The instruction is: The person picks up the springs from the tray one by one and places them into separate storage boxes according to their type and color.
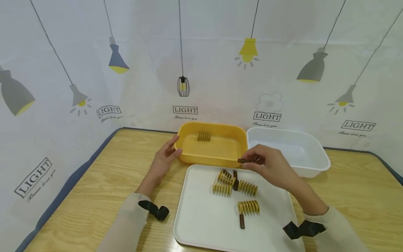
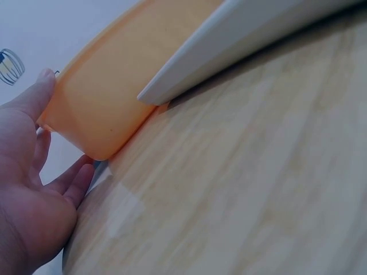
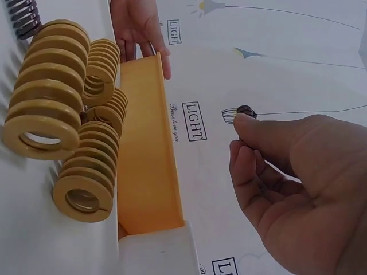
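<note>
Pale sleeves point(image 1: 338, 232) reach in closest to us, and beyond them we see a small dark spring point(image 1: 242, 160), pinched between thumb and fingers of the right hand point(image 1: 273, 166), near the yellow tub point(image 1: 217, 149)'s front right corner. Our left hand point(image 1: 162, 161), spread wide, touches the tub's left end; one yellow spring point(image 1: 204, 137) lies inside. On the white tray point(image 1: 201, 217) in front, we find four yellow springs point(image 1: 248, 207) among smaller dark springs point(image 1: 241, 221). Rightward, a white tub point(image 1: 302, 151) stands on the wooden worktop point(image 1: 88, 196).

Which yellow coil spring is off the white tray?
The yellow metal coil spring inside the yellow plastic bin the left hand touches; the other four are on the white rectangular tray.
</note>
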Motion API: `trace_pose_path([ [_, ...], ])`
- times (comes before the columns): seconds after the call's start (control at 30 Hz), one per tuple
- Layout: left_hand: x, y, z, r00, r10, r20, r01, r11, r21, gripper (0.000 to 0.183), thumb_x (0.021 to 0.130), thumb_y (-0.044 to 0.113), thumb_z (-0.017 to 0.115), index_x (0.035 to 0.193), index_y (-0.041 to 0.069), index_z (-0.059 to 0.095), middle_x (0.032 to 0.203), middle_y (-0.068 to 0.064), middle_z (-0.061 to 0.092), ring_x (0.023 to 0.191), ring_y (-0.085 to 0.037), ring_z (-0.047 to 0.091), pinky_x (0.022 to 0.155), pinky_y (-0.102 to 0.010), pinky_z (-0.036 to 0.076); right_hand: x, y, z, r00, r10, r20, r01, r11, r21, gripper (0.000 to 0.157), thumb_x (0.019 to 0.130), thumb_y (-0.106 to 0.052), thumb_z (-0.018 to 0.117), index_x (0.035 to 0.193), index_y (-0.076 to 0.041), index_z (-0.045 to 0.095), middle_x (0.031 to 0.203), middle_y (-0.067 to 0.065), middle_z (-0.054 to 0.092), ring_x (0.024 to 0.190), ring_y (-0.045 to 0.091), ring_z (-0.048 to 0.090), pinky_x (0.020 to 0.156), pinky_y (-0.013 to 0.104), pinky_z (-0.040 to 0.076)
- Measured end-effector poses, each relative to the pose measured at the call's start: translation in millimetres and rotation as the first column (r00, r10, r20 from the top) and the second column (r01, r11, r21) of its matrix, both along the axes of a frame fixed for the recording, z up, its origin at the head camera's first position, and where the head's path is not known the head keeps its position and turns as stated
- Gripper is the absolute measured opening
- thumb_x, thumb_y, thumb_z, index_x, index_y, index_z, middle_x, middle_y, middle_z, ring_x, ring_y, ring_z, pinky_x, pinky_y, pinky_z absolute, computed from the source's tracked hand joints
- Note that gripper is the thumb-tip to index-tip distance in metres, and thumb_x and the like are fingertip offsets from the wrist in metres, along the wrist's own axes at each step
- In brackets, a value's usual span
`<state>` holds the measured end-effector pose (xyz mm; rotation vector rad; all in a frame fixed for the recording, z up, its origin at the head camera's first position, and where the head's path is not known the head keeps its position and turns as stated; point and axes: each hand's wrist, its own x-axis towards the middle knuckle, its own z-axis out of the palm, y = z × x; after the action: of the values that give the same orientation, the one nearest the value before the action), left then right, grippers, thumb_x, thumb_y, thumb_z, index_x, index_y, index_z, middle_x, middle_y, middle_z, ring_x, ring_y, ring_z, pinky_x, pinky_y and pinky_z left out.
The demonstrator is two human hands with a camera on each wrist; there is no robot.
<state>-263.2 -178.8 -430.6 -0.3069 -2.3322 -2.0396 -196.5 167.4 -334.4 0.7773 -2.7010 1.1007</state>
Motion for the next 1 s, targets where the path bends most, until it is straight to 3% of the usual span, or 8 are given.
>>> trace_pose_path([
  [0.17,-0.1,0.5,-1.3,1.0,-0.001,0.002,0.001,1.0,0.006,0.057,0.094,0.029,0.062,0.147,0.024,0.04,0.151,0.015,0.03,0.133,-0.025,0.036,0.107,-0.039,0.033,-9.1,-6.6,-3.8,0.999,-0.009,0.034,0.01,1.0,-0.019,0.016,0.084,-0.009,0.074,0.099,-0.011,0.069,0.091,-0.004,0.066,0.079,0.012,0.061,0.069,0.027,0.054],
  [0.67,-1.5,-0.7,-0.5,1.0,-0.004,0.03,0.003,0.999,0.034,0.057,0.094,0.028,0.062,0.146,0.025,0.041,0.152,0.015,0.029,0.135,-0.024,0.034,0.108,-0.038,0.032,-27.2,-1.3,-6.8,0.998,-0.062,-0.003,0.063,0.998,0.027,0.017,0.085,-0.012,0.074,0.101,-0.009,0.069,0.093,-0.001,0.068,0.079,0.013,0.063,0.069,0.028,0.054],
  [1.0,14.5,3.8,25.7,0.998,-0.021,0.062,0.019,1.0,0.024,0.058,0.097,0.017,0.059,0.149,0.014,0.035,0.155,0.005,0.025,0.135,-0.032,0.033,0.107,-0.04,0.032,-39.1,10.6,-9.5,0.995,-0.095,-0.025,0.095,0.995,0.024,0.016,0.086,-0.013,0.073,0.101,-0.009,0.07,0.094,0.001,0.068,0.081,0.015,0.063,0.07,0.029,0.054],
])
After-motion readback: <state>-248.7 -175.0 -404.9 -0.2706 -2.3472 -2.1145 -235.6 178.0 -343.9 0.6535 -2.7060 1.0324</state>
